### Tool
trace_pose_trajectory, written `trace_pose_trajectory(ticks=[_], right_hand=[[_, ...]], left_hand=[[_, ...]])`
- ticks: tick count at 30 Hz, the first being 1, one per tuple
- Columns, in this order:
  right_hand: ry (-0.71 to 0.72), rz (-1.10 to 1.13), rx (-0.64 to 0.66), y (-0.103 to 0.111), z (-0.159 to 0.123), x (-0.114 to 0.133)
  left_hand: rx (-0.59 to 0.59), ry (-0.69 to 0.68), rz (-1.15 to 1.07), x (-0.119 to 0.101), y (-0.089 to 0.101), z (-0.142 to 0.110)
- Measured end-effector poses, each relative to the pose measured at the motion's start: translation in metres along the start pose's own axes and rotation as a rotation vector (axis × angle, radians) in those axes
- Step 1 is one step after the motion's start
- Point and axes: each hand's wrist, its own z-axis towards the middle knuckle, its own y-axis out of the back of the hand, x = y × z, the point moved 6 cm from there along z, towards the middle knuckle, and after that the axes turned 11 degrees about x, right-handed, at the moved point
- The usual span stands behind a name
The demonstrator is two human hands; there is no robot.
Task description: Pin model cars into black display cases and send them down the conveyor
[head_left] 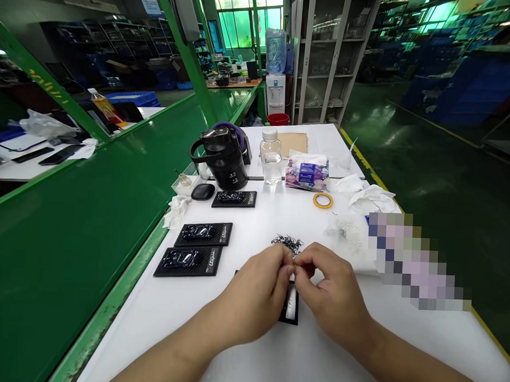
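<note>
Bare fingers (283,264) above wiry black bits (287,243)

Hidden under our fingers, blurred at the right

We cannot tell what the left hand (255,288) and right hand (330,294) pinch; they cover most of a flat black rectangular card (290,315). A loose heap of tiny black pieces (287,243) is too small to make out, and a pixelated mauve-and-grey patch (415,260) hides whatever lies behind it.

Black kettle (222,159), water bottle (270,158), tape roll (322,200)
</note>
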Motion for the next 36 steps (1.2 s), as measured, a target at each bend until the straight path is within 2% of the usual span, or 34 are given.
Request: trace_pose_trajectory(ticks=[3,7,10,21,29,36], right_hand=[[-0.144,0.208,0.055,-0.003,-0.001,-0.008],[-0.168,0.31,0.022,0.003,-0.001,-0.008],[-0.19,0.329,0.024,0.005,0.001,-0.01],[-0.198,0.347,0.084,0.002,0.002,-0.012],[-0.239,0.462,0.133,-0.004,0.001,-0.016],[-0.239,0.484,0.115,-0.004,0.001,-0.015]], left_hand=[[-0.038,0.004,-0.062,-0.002,0.008,-0.003],[-0.164,-0.016,-0.235,0.004,0.029,-0.011],[-0.169,-0.021,-0.31,0.008,0.034,-0.011],[-0.166,-0.002,-0.252,0.008,0.032,-0.005],[-0.186,-0.078,-0.085,-0.003,0.024,0.001],[-0.156,-0.074,-0.108,0.0,0.021,0.002]])
